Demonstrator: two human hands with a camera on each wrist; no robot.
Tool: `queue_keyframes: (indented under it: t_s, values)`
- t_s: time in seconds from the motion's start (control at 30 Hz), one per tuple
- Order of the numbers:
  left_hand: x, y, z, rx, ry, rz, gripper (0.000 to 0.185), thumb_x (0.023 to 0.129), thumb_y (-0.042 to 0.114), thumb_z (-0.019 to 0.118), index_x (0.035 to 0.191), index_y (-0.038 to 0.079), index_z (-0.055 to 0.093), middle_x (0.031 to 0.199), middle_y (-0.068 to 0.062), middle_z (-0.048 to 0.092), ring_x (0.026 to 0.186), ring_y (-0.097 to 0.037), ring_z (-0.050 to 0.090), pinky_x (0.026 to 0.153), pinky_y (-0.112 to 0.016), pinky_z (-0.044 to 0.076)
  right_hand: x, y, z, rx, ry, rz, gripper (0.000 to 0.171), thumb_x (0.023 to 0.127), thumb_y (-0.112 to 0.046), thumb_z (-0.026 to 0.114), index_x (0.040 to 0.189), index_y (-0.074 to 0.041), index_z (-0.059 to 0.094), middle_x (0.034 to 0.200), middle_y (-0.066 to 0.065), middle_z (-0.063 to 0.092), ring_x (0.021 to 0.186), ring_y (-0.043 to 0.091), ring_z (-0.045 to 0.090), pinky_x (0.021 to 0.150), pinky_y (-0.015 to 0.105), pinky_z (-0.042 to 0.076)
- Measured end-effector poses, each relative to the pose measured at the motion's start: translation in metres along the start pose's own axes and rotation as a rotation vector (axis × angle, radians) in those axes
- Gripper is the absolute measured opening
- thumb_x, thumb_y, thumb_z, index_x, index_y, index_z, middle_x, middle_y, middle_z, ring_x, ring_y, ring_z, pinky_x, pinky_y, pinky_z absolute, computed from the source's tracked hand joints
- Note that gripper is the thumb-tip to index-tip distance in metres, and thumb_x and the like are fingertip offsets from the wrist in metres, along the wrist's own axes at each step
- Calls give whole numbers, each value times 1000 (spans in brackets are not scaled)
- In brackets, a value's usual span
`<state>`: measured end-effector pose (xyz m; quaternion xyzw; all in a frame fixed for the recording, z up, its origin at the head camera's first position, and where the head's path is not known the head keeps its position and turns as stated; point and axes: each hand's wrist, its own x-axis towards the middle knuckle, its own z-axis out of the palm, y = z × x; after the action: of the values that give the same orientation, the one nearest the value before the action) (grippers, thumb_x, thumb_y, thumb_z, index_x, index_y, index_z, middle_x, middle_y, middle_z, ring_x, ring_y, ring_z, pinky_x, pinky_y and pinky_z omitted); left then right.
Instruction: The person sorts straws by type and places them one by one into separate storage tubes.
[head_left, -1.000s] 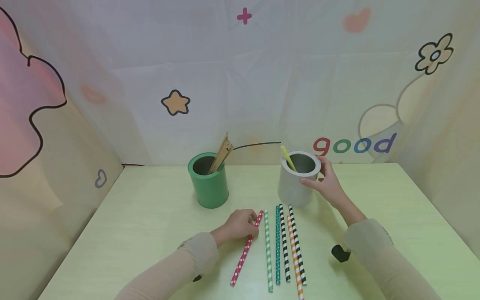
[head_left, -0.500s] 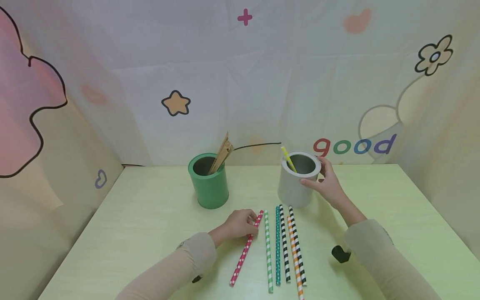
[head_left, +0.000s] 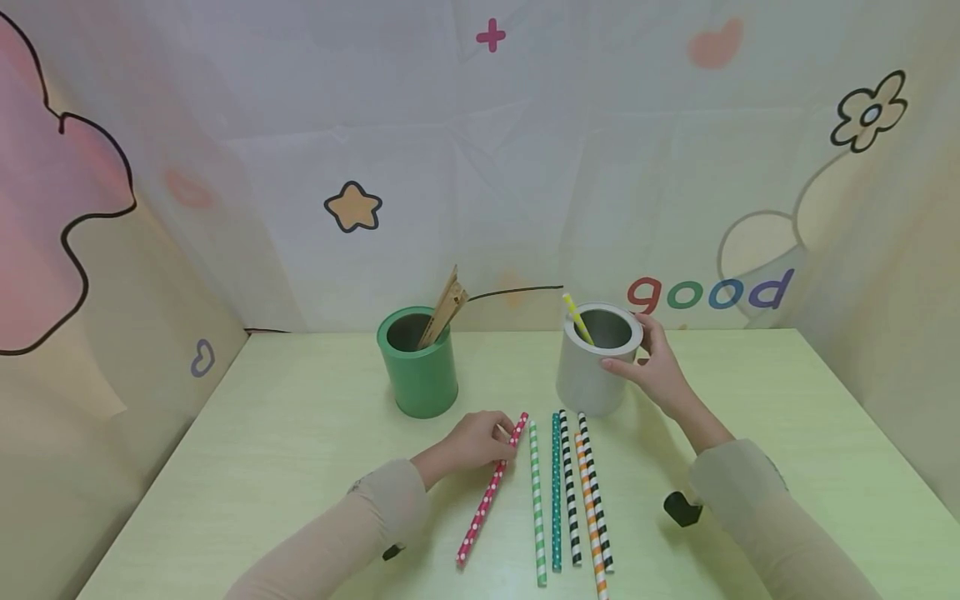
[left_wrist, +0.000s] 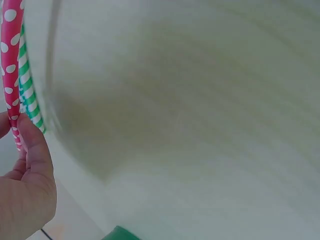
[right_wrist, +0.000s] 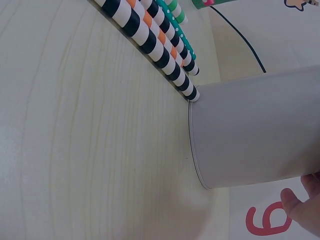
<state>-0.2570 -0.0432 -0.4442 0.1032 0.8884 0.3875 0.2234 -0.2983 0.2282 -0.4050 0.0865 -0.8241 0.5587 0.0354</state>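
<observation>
My left hand (head_left: 472, 442) pinches the upper end of a red straw with white dots (head_left: 491, 492) and holds that end just off the table; the same red straw (left_wrist: 10, 65) runs past my thumb in the left wrist view. My right hand (head_left: 652, 367) grips the side of a grey cup (head_left: 596, 362), seen as a grey cup (right_wrist: 260, 135) in the right wrist view, and a yellow striped straw (head_left: 577, 317) stands in it. Several striped straws (head_left: 570, 492) lie side by side on the table in front of the cup.
A green cup (head_left: 417, 367) with wooden sticks (head_left: 444, 310) stands left of the grey one. A small black object (head_left: 681, 507) lies by my right forearm. The pale green table (head_left: 300, 433) is walled by patterned cloth, and a black cable (head_left: 517, 288) runs along the back.
My left hand has drawn the red dotted straw a little to the left and raised its upper end, away from the green striped straw. The right hand stays on the grey cup.
</observation>
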Motion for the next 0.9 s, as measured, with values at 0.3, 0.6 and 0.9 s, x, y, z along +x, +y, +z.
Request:
queue_keyframes:
  t_s: [0.3, 0.6, 0.9]
  values:
    - [0, 22, -20, -64, 10, 27, 25, 80, 19, 64, 101, 11, 55, 80, -4, 57, 65, -15, 56, 62, -24, 50, 0, -1, 0, -12, 1, 8, 90, 77, -24, 68, 139, -7, 5, 141, 18, 21, 129, 37, 21, 100, 62, 18]
    - [5, 49, -31, -175, 64, 78, 27, 81, 19, 62, 105, 8, 54, 81, -5, 60, 66, -14, 58, 64, -25, 53, -1, -1, 0, -12, 4, 4, 90, 77, -25, 68, 139, -7, 6, 141, 18, 22, 129, 37, 21, 101, 62, 19]
    - [9, 82, -48, -285, 146, 111, 29, 83, 18, 60, 110, 9, 52, 91, -7, 61, 71, -15, 61, 68, -26, 54, -1, -1, 0, -3, 2, -1, 90, 77, -24, 68, 139, -6, 5, 141, 18, 22, 129, 37, 21, 101, 62, 19]
